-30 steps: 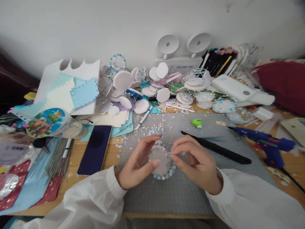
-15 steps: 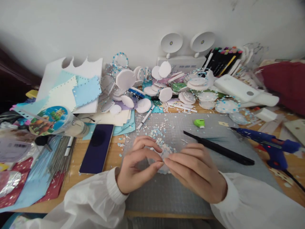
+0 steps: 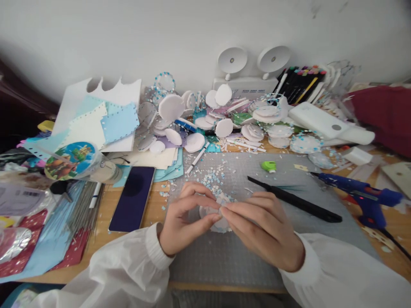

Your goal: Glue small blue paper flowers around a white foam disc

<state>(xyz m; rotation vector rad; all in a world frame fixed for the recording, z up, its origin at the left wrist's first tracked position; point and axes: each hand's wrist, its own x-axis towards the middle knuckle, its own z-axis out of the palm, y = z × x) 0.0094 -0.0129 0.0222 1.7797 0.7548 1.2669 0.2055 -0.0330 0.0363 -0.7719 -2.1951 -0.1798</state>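
My left hand (image 3: pixel 188 220) and my right hand (image 3: pixel 266 231) meet fingertip to fingertip over the grey cutting mat (image 3: pixel 224 269). Thumb and forefinger of each are pinched together, and whatever sits between them is too small to make out. Beneath the fingertips lies a round white piece (image 3: pixel 221 226) edged with pale bits, mostly covered by my hands. Small blue and white paper scraps (image 3: pixel 214 179) are scattered on the mat just beyond. A black pen-like tool (image 3: pixel 298 203) rests to the right of my right hand.
A phone (image 3: pixel 132 199) lies left of the mat, near a lidded cup (image 3: pixel 73 162) and a bundle of thin wires (image 3: pixel 85 209). On the right is a blue glue gun (image 3: pixel 362 188). White discs (image 3: pixel 171 108) and beaded rings pile up behind, by a small green object (image 3: pixel 269 166).
Both hands stay pinched together at nearly the same spot, with the fingertips slightly higher. More of the round white piece shows between them. The whole view has shifted slightly.
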